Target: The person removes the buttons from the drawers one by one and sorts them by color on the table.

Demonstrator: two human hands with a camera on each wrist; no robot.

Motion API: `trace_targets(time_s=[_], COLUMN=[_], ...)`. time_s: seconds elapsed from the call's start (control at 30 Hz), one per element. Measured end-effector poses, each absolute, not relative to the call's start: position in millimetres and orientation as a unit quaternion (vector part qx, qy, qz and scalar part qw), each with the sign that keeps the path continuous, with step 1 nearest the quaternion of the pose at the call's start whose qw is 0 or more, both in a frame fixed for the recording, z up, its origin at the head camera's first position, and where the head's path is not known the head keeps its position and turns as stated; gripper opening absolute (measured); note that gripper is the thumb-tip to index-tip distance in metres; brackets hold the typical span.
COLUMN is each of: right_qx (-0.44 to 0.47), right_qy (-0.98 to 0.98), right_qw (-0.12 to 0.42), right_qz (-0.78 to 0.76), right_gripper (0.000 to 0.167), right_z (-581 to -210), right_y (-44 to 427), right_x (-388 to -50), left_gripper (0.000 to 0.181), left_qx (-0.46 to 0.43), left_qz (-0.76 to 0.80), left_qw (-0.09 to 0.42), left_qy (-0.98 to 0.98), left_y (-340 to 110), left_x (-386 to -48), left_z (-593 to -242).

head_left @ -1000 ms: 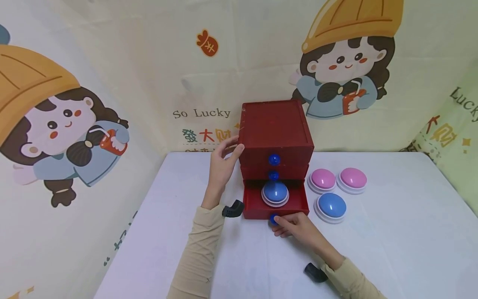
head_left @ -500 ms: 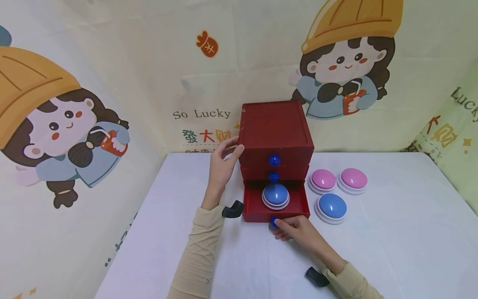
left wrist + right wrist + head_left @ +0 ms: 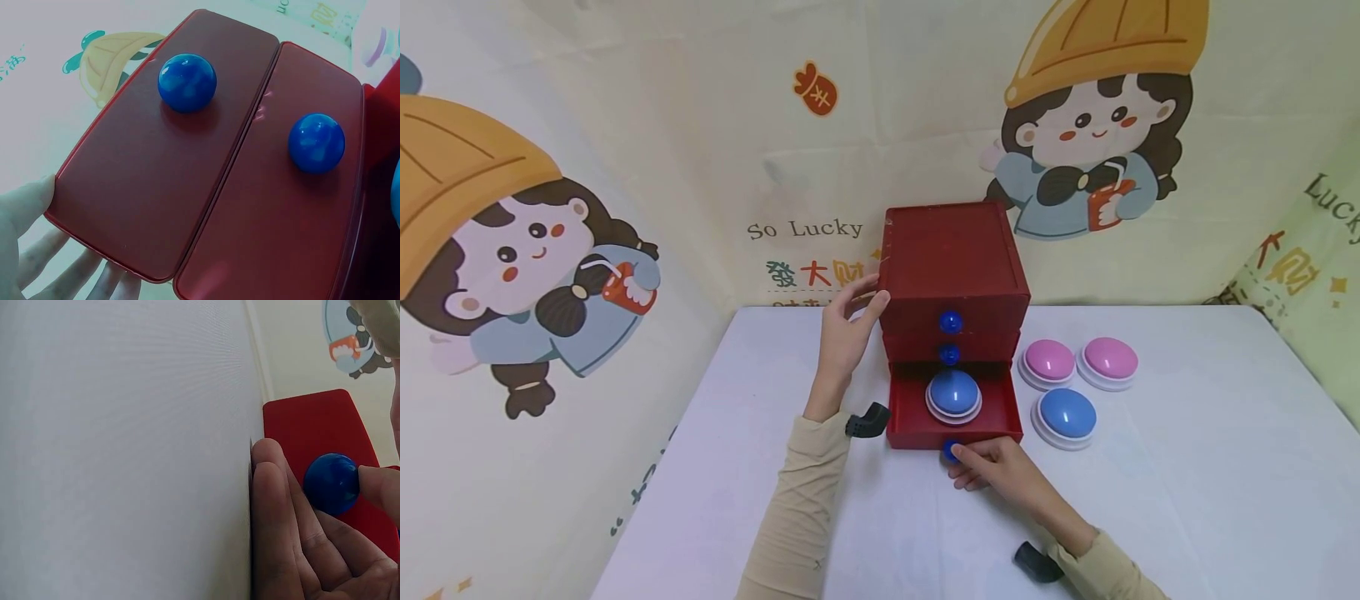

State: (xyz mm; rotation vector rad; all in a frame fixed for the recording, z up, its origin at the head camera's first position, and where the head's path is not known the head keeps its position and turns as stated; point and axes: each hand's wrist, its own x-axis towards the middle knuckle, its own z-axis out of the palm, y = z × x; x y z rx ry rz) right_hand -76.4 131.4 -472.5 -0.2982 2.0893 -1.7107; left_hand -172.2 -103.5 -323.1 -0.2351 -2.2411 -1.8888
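A dark red chest of drawers with round blue knobs stands at the back of the table. Its bottom drawer is pulled out, and a blue dome button on a white base sits inside. My right hand pinches that drawer's blue knob between thumb and fingers. Against the chest's left side rests my left hand, its thumb at the front edge and its fingers fairly straight along the side. The upper two drawers are closed, their blue knobs showing in the left wrist view.
Right of the chest, on the white table, stand a pink dome button, another pink button and a blue button. Behind the table hangs a printed cloth with cartoon figures.
The bottom drawer has slid a little further out toward me, with my right hand on its knob. The blue button inside has come slightly forward. My left hand has stayed in place.
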Motion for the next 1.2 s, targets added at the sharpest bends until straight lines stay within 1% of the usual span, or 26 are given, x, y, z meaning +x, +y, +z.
trace_targets(time_s=[1.2], right_qx=[-0.127], right_qy=[0.755], right_qw=[0.196], right_qz=[-0.613], right_gripper=[0.035], right_z=[-477.0], right_y=[131.3], right_x=[-64.0], left_gripper=[0.044], left_qx=[-0.078], left_qz=[-0.645], left_qw=[0.097], left_qy=[-0.754], left_y=[-103.6], left_x=[-171.7], left_z=[-323.1])
